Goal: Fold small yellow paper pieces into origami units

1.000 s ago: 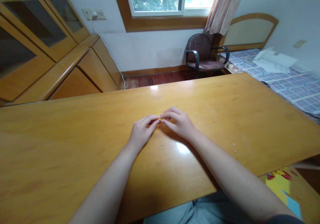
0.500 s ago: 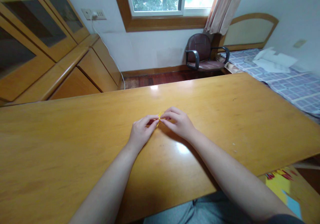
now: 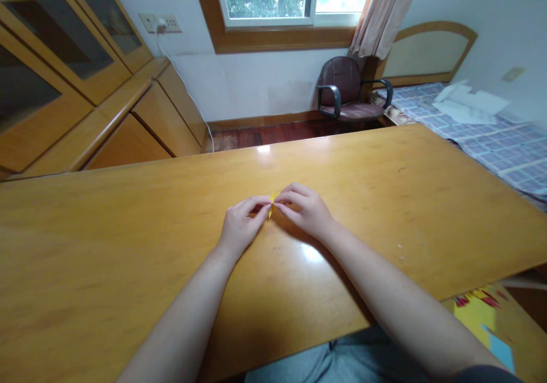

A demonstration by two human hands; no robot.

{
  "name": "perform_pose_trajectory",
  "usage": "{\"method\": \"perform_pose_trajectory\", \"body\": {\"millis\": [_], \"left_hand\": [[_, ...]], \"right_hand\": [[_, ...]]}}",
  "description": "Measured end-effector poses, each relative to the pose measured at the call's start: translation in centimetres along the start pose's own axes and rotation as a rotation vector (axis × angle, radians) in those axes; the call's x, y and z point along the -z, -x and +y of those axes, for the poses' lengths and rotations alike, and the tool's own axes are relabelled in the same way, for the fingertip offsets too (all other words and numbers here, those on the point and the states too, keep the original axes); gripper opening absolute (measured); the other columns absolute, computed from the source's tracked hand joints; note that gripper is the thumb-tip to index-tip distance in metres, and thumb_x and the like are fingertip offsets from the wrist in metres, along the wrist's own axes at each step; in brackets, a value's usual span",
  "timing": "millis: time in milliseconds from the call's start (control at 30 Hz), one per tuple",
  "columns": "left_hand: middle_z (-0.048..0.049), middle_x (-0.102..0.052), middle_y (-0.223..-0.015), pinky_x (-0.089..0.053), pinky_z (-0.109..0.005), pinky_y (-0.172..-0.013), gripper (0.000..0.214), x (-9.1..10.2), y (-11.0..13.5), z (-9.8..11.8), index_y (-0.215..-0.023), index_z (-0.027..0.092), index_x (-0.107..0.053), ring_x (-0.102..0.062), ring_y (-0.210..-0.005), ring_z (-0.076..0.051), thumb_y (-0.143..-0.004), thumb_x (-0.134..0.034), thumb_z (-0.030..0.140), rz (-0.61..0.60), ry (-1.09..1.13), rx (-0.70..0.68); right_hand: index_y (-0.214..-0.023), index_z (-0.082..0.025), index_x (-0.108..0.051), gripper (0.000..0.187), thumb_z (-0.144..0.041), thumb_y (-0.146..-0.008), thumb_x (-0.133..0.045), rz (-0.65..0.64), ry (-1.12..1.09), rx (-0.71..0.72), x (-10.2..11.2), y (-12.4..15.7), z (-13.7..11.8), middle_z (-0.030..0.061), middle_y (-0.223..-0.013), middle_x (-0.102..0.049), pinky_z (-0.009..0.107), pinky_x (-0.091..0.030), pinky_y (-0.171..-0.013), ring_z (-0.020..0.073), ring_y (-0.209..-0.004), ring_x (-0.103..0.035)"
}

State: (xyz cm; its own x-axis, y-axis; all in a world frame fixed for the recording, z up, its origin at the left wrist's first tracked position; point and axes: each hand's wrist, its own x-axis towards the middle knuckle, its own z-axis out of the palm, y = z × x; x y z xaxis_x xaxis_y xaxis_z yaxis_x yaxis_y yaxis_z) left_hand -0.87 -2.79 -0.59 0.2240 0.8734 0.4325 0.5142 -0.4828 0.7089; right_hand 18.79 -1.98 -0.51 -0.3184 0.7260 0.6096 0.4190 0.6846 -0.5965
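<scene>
Over the middle of the wooden table (image 3: 141, 229), a small folded yellow piece (image 3: 272, 198), which looks like paper, is pinched between my two hands. My left hand (image 3: 244, 223) grips its left side with thumb and forefinger. From the right, my right hand (image 3: 306, 209) pinches it the same way, so the fingertips of both hands nearly meet. Only thin yellow points show above and below the fingers; the rest is hidden.
At the lower right, a lower surface holds a yellow sheet (image 3: 476, 317), a light blue sheet (image 3: 501, 350) and several small red and yellow pieces (image 3: 482, 297). Beyond the table stand a chair (image 3: 342, 86), a bed (image 3: 491, 138) and a cabinet (image 3: 111, 121).
Both hands stay in the same place on the yellow piece. Its visible points have shifted very slightly between the fingertips.
</scene>
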Motion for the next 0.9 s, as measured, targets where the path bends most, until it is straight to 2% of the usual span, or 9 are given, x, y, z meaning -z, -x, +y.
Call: {"method": "perform_pose_trajectory", "body": {"millis": [367, 533, 700, 900], "left_hand": [[-0.0024, -0.078, -0.091, -0.056, -0.027, -0.078, 0.013, 0.0, -0.1, -0.2, -0.092, 0.021, -0.073, -0.072, -0.081, -0.017, -0.088, -0.064, 0.03, 0.0, 0.054, 0.063], [-0.0039, -0.077, -0.09, -0.056, -0.029, -0.077, 0.02, -0.1, -0.1, -0.7, -0.092, 0.02, -0.074, -0.071, -0.08, -0.018, -0.086, -0.067, 0.038, -0.015, 0.203, 0.176], [-0.0032, -0.074, -0.081, -0.055, -0.027, -0.068, 0.027, -0.1, -0.5, -0.6, -0.087, 0.017, -0.072, -0.067, -0.068, -0.015, -0.078, -0.074, 0.042, 0.02, 0.448, 0.35], [-0.001, -0.07, -0.073, -0.052, -0.024, -0.063, 0.029, -0.1, -0.8, -0.8, -0.084, 0.016, -0.07, -0.062, -0.063, -0.012, -0.075, -0.077, 0.042, 0.044, 0.552, 0.373]], "right_hand": [[-0.091, -0.019, -0.071, 0.012, -0.026, -0.093, -0.061, 0.025, -0.016, -0.003, 0.1, -0.1, 0.0, 0.0063, -0.087, -0.067, 0.029, -0.054, -0.074, 0.0152, -0.079, -0.064], [-0.089, -0.018, -0.071, 0.014, -0.027, -0.094, -0.06, 0.038, -0.103, -0.066, 0.3, -0.2, -0.2, 0.0059, -0.086, -0.068, 0.029, -0.052, -0.075, 0.0156, -0.079, -0.064], [-0.086, -0.018, -0.071, 0.02, -0.028, -0.096, -0.057, 0.056, -0.187, -0.17, 0.3, -0.4, -0.2, 0.0042, -0.081, -0.068, 0.029, -0.049, -0.074, 0.0152, -0.079, -0.063], [-0.091, -0.019, -0.073, 0.01, -0.024, -0.09, -0.065, -0.004, -0.292, -0.228, -0.2, -0.4, 0.0, 0.0037, -0.085, -0.07, 0.028, -0.049, -0.076, 0.0148, -0.081, -0.063]]}}
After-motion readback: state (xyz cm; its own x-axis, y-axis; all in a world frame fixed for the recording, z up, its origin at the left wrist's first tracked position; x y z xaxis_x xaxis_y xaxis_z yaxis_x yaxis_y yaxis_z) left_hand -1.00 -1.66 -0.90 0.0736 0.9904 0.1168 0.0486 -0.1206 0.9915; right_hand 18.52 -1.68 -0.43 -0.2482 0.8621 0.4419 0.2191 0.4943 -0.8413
